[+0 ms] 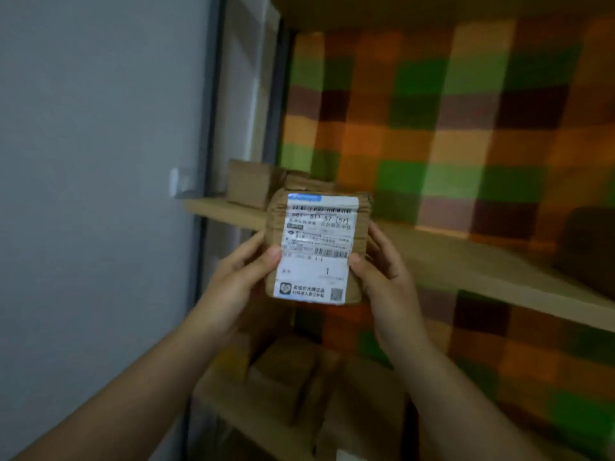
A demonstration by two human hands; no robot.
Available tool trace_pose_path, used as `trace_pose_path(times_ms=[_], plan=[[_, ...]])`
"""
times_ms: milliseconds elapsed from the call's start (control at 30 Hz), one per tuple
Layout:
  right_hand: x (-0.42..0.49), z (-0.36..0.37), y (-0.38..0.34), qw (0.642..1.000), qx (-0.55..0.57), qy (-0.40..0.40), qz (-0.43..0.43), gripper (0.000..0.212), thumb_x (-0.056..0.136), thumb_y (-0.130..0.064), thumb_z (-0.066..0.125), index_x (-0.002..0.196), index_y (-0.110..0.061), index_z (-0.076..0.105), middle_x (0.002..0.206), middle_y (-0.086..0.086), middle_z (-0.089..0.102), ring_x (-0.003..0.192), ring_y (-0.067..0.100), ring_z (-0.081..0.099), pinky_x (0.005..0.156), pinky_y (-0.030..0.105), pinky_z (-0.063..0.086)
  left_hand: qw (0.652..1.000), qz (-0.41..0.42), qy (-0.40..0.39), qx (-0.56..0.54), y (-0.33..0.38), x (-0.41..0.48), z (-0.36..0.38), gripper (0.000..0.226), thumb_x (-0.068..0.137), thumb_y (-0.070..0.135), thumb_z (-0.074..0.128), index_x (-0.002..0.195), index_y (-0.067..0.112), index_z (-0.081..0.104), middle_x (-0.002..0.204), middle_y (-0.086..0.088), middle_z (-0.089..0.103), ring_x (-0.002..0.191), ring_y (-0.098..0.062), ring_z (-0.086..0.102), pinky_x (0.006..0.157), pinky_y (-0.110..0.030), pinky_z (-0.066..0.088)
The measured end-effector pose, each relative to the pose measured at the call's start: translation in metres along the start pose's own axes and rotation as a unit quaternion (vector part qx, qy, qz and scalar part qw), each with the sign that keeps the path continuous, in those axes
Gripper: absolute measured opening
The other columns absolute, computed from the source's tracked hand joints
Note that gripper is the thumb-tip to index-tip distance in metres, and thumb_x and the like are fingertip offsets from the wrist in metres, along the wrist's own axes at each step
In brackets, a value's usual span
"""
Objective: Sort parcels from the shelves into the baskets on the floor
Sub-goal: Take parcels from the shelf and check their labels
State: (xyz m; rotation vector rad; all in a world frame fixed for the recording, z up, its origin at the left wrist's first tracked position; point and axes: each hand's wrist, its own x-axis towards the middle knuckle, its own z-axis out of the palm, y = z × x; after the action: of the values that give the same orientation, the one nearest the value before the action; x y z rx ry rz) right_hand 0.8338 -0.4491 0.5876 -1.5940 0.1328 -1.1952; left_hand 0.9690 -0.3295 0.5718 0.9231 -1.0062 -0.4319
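Head view. A: What are the hands doing?

B: Both grasp one small cardboard parcel [317, 244]. The left hand [233, 277] clasps its left edge, thumb pressed on the front face and fingers curled round behind. The right hand [382, 277] does the same on the right edge, thumb on the rim of the white shipping label [316, 271].

A: Where is the parcel, then?

B: Held upright in the air between the hands, label facing the camera, in front of the shelf board [466, 261] and not resting on it.

A: Can the label be read?

B: Barcodes, a QR code and a large "1" show; the small print is too blurred.

A: What lies around it?

B: Just behind, at the left end of that board, sits a brown box [253, 184] with another one beside it. Below the hands, more boxes [283, 371] stand on the lower shelf [253, 424]. The shelf backing [466, 128] is checked in orange, green and brown. A grey wall [100, 161] fills the left side. A dark shape [589, 247] at the far right is too blurred to tell.
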Motion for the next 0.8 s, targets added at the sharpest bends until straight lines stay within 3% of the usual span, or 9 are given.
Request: trace_pose_path(times_ms=[133,233,467,667,733,800], plan=[[-0.041,0.053,0.054,0.992,0.024,-0.096,0.078,0.048,0.087,-0.006,0.06,0.125,-0.032,0.05,0.115,-0.015,0.064,0.107,-0.001,0.061,0.087,0.021,0.053,0.989,-0.073,0.112,0.067,-0.021,-0.068,-0.061,0.043,0.078,0.035,0.063,0.12,0.028,0.06,0.108,0.007,0.072,0.095,-0.008,0.069,0.072,-0.025,0.052],[-0.082,0.092,0.098,0.972,0.06,-0.152,0.171,0.041,0.088,-0.004,0.058,0.108,-0.04,0.055,0.095,-0.024,0.069,0.094,-0.006,0.065,0.073,0.016,0.054,0.968,-0.135,0.179,0.11,-0.043,-0.126,-0.104,0.028,0.084,0.033,0.057,0.112,0.031,0.064,0.108,0.008,0.071,0.096,-0.008,0.067,0.072,-0.024,0.05],[-0.188,0.185,0.195,0.906,0.052,-0.272,0.321,0.039,0.089,-0.005,0.058,0.104,-0.041,0.055,0.103,-0.019,0.064,0.091,-0.004,0.065,0.067,0.014,0.053,0.889,-0.276,0.35,0.11,-0.084,-0.258,-0.196,0.022,0.093,0.024,0.05,0.109,0.028,0.065,0.109,0.0,0.071,0.101,-0.017,0.064,0.086,-0.035,0.049],[-0.245,0.237,0.255,0.845,0.022,-0.35,0.404,0.041,0.089,-0.002,0.056,0.111,-0.037,0.053,0.108,-0.012,0.064,0.101,0.007,0.063,0.082,0.028,0.056,0.836,-0.356,0.41,0.079,-0.116,-0.333,-0.244,0.029,0.093,0.028,0.051,0.121,0.029,0.059,0.112,0.001,0.071,0.108,-0.02,0.065,0.098,-0.041,0.046],[-0.262,0.248,0.278,0.83,0.006,-0.368,0.419,0.042,0.089,0.002,0.055,0.114,-0.031,0.051,0.107,-0.012,0.062,0.097,0.002,0.061,0.082,0.023,0.055,0.817,-0.371,0.436,0.066,-0.13,-0.352,-0.257,0.035,0.094,0.023,0.051,0.129,0.024,0.055,0.113,-0.001,0.07,0.105,-0.019,0.066,0.093,-0.037,0.051],[-0.279,0.257,0.3,0.811,-0.015,-0.393,0.433,0.042,0.089,0.002,0.055,0.117,-0.028,0.048,0.102,-0.017,0.058,0.089,-0.006,0.057,0.07,0.01,0.052,0.79,-0.39,0.47,0.053,-0.149,-0.371,-0.263,0.035,0.094,0.019,0.05,0.13,0.022,0.053,0.111,-0.001,0.069,0.1,-0.017,0.066,0.083,-0.029,0.055]])
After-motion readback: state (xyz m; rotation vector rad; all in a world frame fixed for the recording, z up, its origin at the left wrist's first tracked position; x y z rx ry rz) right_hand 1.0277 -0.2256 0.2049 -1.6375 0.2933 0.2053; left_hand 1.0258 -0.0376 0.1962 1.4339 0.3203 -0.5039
